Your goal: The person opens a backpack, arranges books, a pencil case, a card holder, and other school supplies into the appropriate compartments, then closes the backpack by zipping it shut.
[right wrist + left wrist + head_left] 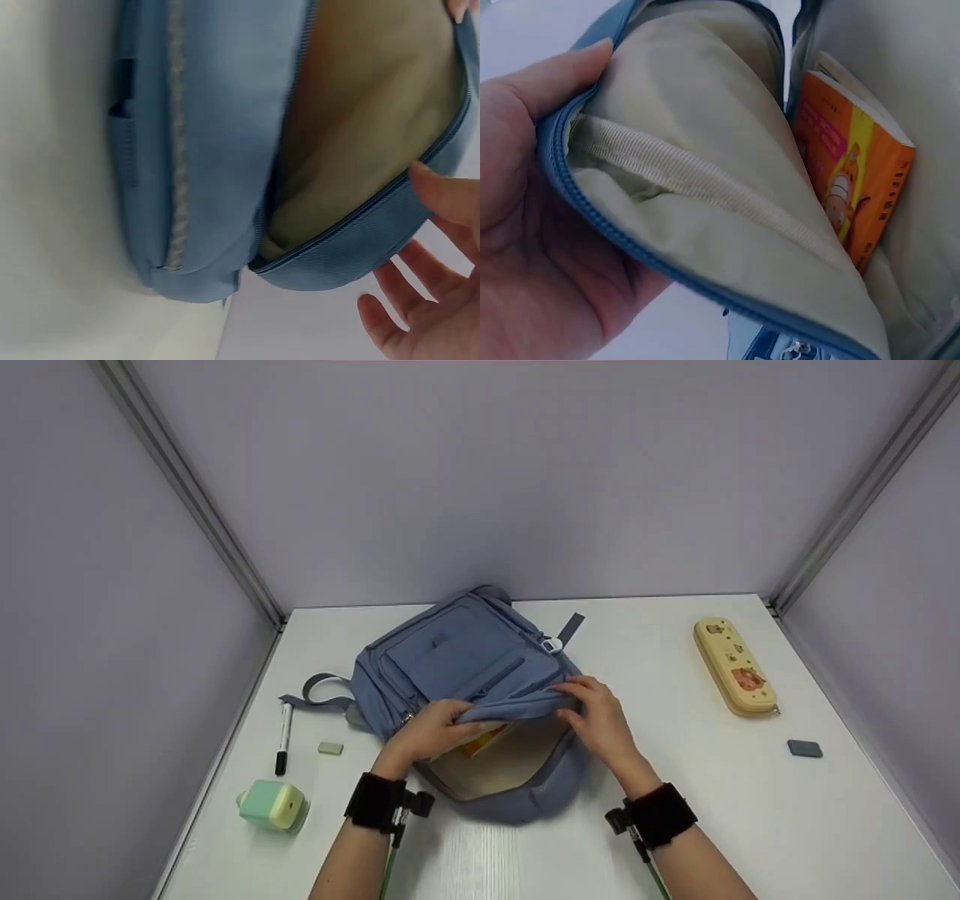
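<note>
A blue backpack point(457, 652) lies on the table with its main compartment unzipped and its pale lining showing. My left hand point(433, 729) grips the flap's zippered edge, thumb on one side and fingers behind it, as the left wrist view shows. At the flap's right part, my right hand point(602, 721) holds the edge loosely between thumb and spread fingers. Inside the bag sits an orange book point(855, 169) with a cartoon figure on its cover; another pale book edge point(840, 71) shows behind it. In the head view only a corner of the orange book is visible.
Left of the bag are a black-capped marker point(284, 739), a small greenish eraser point(330, 748) and a green-and-yellow pencil sharpener point(274, 805). To the right lie a yellow pencil case point(736, 666) and a dark eraser point(805, 748). Panels wall in the white table point(750, 825).
</note>
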Demonstrator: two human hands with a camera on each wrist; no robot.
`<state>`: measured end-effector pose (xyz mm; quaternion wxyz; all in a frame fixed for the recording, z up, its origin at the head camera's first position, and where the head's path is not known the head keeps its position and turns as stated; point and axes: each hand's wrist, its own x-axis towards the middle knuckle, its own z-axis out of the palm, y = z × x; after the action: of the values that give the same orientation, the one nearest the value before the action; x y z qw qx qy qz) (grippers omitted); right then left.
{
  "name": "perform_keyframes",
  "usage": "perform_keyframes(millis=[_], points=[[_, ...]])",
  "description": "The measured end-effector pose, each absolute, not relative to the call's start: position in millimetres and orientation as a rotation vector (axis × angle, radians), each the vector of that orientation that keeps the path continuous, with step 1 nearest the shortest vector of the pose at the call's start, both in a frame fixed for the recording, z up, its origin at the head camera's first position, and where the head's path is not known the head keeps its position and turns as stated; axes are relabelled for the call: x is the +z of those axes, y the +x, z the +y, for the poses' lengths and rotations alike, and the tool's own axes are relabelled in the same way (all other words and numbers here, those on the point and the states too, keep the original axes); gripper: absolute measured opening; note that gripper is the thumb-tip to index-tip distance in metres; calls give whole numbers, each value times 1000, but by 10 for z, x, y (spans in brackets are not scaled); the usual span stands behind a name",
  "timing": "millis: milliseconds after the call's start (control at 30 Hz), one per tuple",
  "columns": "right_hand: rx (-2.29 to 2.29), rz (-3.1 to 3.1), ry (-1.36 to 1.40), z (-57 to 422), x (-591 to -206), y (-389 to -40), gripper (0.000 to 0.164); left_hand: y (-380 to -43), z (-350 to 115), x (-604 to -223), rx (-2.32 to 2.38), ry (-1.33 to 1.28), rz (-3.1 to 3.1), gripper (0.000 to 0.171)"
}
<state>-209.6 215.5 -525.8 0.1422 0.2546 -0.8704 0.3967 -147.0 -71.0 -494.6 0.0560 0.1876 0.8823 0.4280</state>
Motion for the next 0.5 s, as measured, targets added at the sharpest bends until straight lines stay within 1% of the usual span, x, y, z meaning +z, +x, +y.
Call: perform_keyframes(millis=[33, 67, 133, 267, 367, 500], points=[[1109, -2499, 725, 2152, -5278, -2107, 29, -1455, -720, -4956, 1304, 578, 2657, 37], [1077, -2484, 717, 2151, -5291, -2118, 23, -1436, -735, -4966, 1314, 571, 2642, 35], [1021, -2448, 718, 2152, -5306, -2141, 15, -1407, -769, -4984, 1339, 543, 2625, 34], [964, -2408, 779, 2167, -5307, -2154, 11, -1364, -830, -5022, 1371, 308, 2702, 47], [939, -2392, 832, 2180, -5322, -2152, 8, -1341, -846, -5079, 1266, 106, 2789, 52], [907, -2404, 872, 2195, -5373, -2142, 6, -1324, -833, -5207, 1063, 68, 2801, 59]])
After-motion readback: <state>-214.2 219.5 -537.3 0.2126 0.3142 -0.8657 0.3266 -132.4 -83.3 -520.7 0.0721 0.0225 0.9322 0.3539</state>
